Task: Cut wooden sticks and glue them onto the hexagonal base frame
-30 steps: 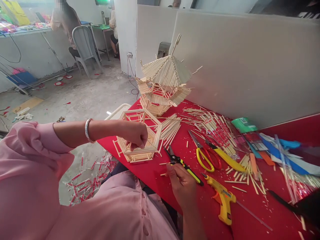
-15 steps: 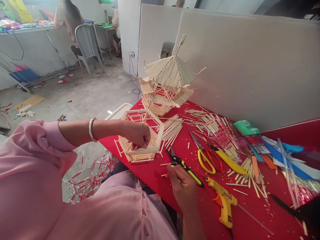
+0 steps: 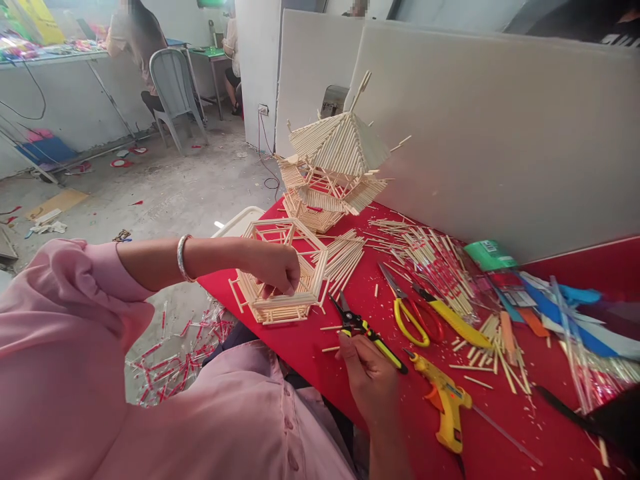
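My left hand, with a bangle on the wrist, is closed and reaches over a hexagonal frame of thin wooden sticks. Its fingertips are down inside the frame, so anything between them is hidden. On the right, my right hand is closed, thumb against fingers, just in front of yellow-and-black pruning shears. I cannot make out what it pinches. Two short sticks lie just left of it. Loose sticks are piled beside the frame.
Behind stands a pagoda-like stick model. Scissors, a yellow cutter, a yellow glue gun and bundled sticks lie on the red table. A pale panel borders the back. Two people sit farther off.
My right hand has shifted very slightly down, staying closed near the shears. My left hand is almost unmoved inside the frame. The view has drifted slightly.
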A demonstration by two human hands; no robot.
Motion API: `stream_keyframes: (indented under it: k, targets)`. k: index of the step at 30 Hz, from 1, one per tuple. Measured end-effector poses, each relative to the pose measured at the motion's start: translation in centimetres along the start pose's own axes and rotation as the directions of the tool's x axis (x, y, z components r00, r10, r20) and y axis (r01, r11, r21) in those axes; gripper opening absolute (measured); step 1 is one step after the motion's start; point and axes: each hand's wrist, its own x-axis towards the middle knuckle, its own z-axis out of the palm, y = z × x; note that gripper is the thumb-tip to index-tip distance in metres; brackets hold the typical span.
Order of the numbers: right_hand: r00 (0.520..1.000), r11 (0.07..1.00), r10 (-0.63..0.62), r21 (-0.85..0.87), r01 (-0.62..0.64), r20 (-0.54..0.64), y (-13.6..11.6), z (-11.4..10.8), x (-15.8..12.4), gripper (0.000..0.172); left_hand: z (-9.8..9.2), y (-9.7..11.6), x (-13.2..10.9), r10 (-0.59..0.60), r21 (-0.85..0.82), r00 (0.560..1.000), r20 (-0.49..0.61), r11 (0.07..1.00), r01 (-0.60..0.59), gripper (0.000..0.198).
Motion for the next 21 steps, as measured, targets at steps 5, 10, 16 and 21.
stream_keyframes:
  k: [5, 10, 16, 21]
  targets:
    - [1.0, 1.0, 0.029, -0.001, -0.029, -0.011, 0.3, -0.34, -0.45, 0.041, 0.08, 0.01, -0.04, -0.006, 0.021, 1.0, -0.017, 1.0, 0.006, 0.014]
    - [0.998, 0.998, 0.064, 0.001, -0.064, -0.003, 0.75, -0.36, -0.88, 0.042, 0.13, 0.04, -0.12, 0.001, 0.026, 1.0, -0.021, 1.0, 0.0, 0.013]
    - [0.998, 0.998, 0.061, -0.014, -0.061, -0.009, 0.48, -0.3, -0.84, 0.043, 0.2, 0.14, -0.05, -0.016, 0.014, 1.0, -0.01, 1.0, 0.016, 0.014]
    - [0.999, 0.999, 0.027, -0.033, -0.028, -0.016, 0.24, -0.53, -0.91, 0.043, 0.22, 0.09, 0.08, -0.029, -0.002, 1.0, -0.002, 1.0, 0.029, 0.012]
